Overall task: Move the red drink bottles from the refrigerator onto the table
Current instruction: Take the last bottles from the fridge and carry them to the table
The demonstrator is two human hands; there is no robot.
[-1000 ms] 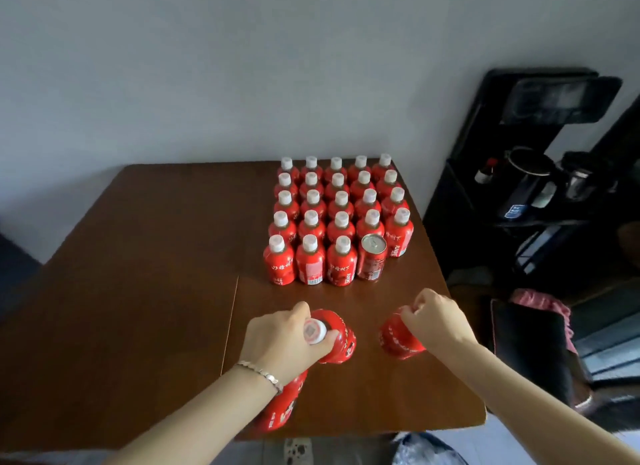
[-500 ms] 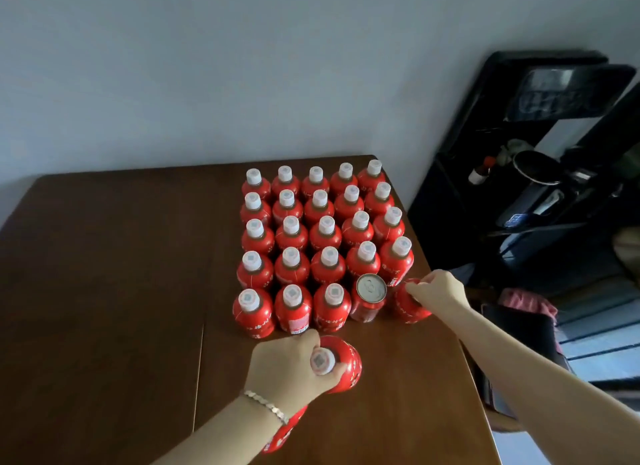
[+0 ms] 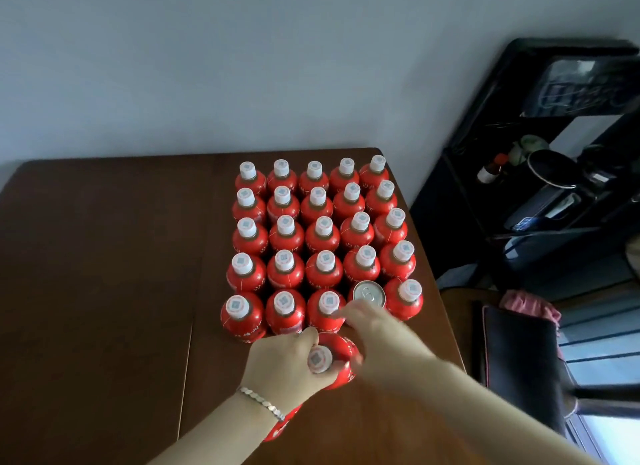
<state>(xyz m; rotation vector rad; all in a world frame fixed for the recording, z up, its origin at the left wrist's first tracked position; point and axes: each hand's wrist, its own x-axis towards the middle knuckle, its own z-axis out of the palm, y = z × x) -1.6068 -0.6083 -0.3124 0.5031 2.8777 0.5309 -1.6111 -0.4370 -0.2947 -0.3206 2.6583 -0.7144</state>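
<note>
A red drink bottle point(image 3: 337, 359) with a white cap is held upright just above the near part of the counter point(image 3: 104, 274), in front of the standing group. The left hand point(image 3: 284, 367) is closed around its neck and shoulder, and a second red bottle point(image 3: 282, 426) is seen tucked under the left wrist, beneath a silver bracelet point(image 3: 261, 402). The right hand point(image 3: 377, 329) is blurred beside the held bottle, fingers spread near the front row; whether its grip is on anything cannot be told. The block of red bottles point(image 3: 322, 243) is set upright in five rows, touching one another, all capped. In the front row one place is taken by a can point(image 3: 369, 294) with a silver top. To the right, off the counter, a dark shelf unit point(image 3: 554, 187) is seen with a dark pot on it
</note>
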